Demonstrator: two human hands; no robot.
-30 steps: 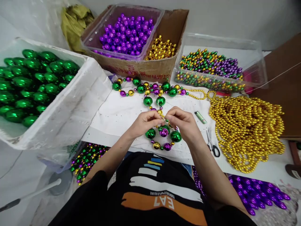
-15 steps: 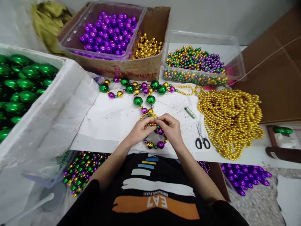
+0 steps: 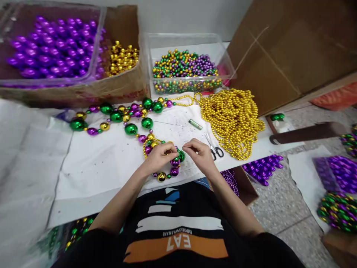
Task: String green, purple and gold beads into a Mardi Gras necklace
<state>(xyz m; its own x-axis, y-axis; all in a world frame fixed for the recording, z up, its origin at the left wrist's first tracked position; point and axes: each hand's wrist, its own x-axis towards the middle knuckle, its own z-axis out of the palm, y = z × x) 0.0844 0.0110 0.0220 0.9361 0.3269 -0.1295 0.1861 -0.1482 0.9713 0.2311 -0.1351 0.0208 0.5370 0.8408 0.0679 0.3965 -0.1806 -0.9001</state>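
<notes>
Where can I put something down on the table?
The widest free patch is speckled white cloth, between the wrinkled white wall, the beaded strand and the left hand. Past the right hand it's crowded: lighter, scissors and gold bead chains.

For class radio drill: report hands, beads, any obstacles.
Left hand and right hand pinched, apart. Beaded strand partly under left hand. Scissors near right, not blocking.

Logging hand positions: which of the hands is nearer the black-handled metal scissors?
Right. The right hand is just left of the black-handled metal scissors; the left hand is farther left, at the strung purple, green and gold beads.
</notes>
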